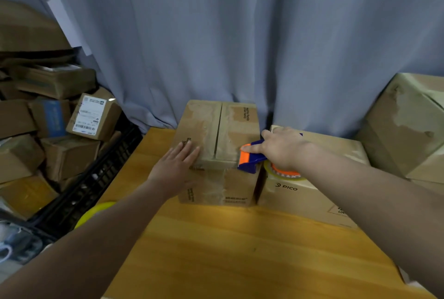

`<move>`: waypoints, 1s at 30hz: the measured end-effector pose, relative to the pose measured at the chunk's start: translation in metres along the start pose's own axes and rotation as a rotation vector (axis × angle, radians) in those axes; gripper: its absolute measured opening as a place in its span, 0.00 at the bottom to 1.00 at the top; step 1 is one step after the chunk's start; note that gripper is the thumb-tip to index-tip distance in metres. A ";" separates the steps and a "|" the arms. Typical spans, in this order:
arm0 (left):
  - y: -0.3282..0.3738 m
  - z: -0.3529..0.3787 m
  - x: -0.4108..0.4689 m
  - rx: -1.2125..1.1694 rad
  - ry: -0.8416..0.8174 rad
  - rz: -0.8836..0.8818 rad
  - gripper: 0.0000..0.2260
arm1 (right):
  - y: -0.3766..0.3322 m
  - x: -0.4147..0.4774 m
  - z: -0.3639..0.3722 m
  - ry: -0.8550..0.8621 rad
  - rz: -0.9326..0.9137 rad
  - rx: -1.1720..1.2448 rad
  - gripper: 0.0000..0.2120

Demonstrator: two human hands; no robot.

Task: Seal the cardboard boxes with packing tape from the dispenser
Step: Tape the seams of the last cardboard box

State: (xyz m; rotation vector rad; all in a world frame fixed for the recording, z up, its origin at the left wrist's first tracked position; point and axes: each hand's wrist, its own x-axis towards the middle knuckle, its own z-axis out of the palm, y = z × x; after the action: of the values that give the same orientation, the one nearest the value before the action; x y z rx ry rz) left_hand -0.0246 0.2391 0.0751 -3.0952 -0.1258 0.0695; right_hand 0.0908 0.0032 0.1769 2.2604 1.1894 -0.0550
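Right hand is clenched round the handle of the blue and orange tape dispenser, forefinger laid forward along its orange top, and the tape roll shows just beneath the wrist. Its front end rests on the near right corner of the top of the middle cardboard box, where top meets front face.

What matters for the next pull is the centre seam. It shows as a dark line between the two top flaps, and its long axis runs straight away from the person, from the box's near edge to its far edge. The dispenser sits just right of that seam's near end, not on it, and points leftward across the box, not along the seam. As I judge it, the hand must shift left and turn before tape can be drawn along the line. Shiny old tape and torn patches cover the top; whether fresh tape already lies on the seam I cannot tell.

Left hand lies flat with straight fingers on the box's near left part, left of the seam, holding nothing; the right hand is the nearer to the seam's end.

Touching the box's right side stands a lower box marked PICO, both on a wooden table. Behind the box hangs a grey curtain; well left of it, heaped cartons.
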 end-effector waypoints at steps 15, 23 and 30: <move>0.064 -0.009 0.015 -0.052 0.006 0.063 0.38 | 0.001 -0.003 0.026 0.081 0.032 0.123 0.38; 0.065 0.015 0.024 -0.098 0.170 0.174 0.36 | -0.002 0.005 0.012 0.068 0.036 0.062 0.40; 0.063 0.017 0.018 -0.066 0.175 0.167 0.37 | 0.056 -0.044 0.037 0.166 -0.055 0.180 0.33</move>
State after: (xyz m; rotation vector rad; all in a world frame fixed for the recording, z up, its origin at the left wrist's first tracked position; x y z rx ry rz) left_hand -0.0027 0.1780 0.0550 -3.1518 0.1397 -0.2043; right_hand 0.1154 -0.0727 0.1857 2.4270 1.3821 0.0043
